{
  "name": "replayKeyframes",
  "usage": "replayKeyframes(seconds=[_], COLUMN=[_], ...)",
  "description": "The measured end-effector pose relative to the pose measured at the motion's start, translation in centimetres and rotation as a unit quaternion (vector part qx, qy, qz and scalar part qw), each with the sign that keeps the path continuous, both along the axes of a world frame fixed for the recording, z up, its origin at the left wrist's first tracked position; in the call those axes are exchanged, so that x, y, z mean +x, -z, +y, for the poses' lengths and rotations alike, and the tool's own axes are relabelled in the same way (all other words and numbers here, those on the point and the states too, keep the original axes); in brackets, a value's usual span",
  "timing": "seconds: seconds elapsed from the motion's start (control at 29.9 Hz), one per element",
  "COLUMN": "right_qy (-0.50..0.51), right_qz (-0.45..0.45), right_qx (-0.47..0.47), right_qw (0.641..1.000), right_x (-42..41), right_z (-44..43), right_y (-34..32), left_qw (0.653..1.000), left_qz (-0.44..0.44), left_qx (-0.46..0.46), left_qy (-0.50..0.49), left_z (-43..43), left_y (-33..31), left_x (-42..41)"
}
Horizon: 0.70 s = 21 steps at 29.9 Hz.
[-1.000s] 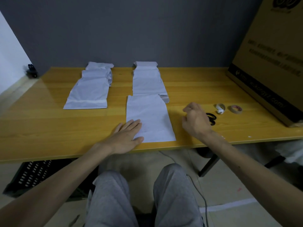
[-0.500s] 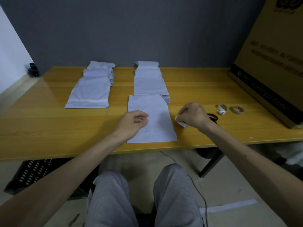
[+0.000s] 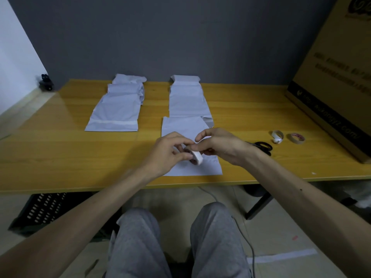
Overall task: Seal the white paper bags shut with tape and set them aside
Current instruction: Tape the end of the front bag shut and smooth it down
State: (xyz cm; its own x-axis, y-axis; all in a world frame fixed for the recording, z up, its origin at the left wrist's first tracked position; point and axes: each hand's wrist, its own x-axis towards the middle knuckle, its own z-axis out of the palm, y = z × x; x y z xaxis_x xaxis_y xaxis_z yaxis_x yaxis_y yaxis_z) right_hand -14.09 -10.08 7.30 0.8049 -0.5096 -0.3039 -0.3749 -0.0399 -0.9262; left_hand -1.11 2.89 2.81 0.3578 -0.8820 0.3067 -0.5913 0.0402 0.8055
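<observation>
Pinching a white tape roll (image 3: 196, 157) at frame centre, left hand (image 3: 168, 155) and right hand (image 3: 220, 147) both curled fingers on it, above a white paper bag (image 3: 180, 125), scissors (image 3: 263, 146) lay right.

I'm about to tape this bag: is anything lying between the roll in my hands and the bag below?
Nothing visible does. The left hand and right hand hold the tape roll over the nearest bag, whose bare paper shows around them; the patch under the hands is hidden. The scissors lie to its right.
</observation>
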Motion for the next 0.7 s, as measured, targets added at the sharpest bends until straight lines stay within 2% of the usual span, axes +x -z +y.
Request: replayKeyframes(seconds=[0.1, 0.2, 0.4, 0.5, 0.63, 0.7], right_qy=[-0.004, -0.002, -0.073, -0.084, -0.035, -0.018], right_qz=[-0.042, -0.081, -0.117, -0.123, -0.147, -0.149], right_qx=[0.022, 0.038, 0.043, 0.018, -0.025, -0.061], right_qw=[0.999, 0.996, 0.990, 0.989, 0.988, 0.987], right_x=[0.1, -0.3, -1.2, -0.7, -0.2, -0.1], right_z=[0.0, -0.2, -0.1, 0.3, 0.7, 0.9], right_y=[1.0, 1.9, 3.0, 3.1, 3.0, 2.9], left_qw=[0.999, 0.997, 0.994, 0.992, 0.994, 0.995], left_qz=[-0.016, 0.008, 0.040, 0.053, 0.070, 0.044], left_qx=[-0.028, -0.053, -0.061, -0.058, -0.034, -0.045], left_qy=[-0.033, -0.058, -0.086, -0.095, -0.078, -0.079], left_z=[0.4, 0.8, 1.4, 1.4, 1.6, 1.8], left_y=[0.1, 0.1, 0.5, 0.8, 0.7, 0.5], left_x=[0.5, 0.9, 1.5, 1.5, 1.5, 1.3])
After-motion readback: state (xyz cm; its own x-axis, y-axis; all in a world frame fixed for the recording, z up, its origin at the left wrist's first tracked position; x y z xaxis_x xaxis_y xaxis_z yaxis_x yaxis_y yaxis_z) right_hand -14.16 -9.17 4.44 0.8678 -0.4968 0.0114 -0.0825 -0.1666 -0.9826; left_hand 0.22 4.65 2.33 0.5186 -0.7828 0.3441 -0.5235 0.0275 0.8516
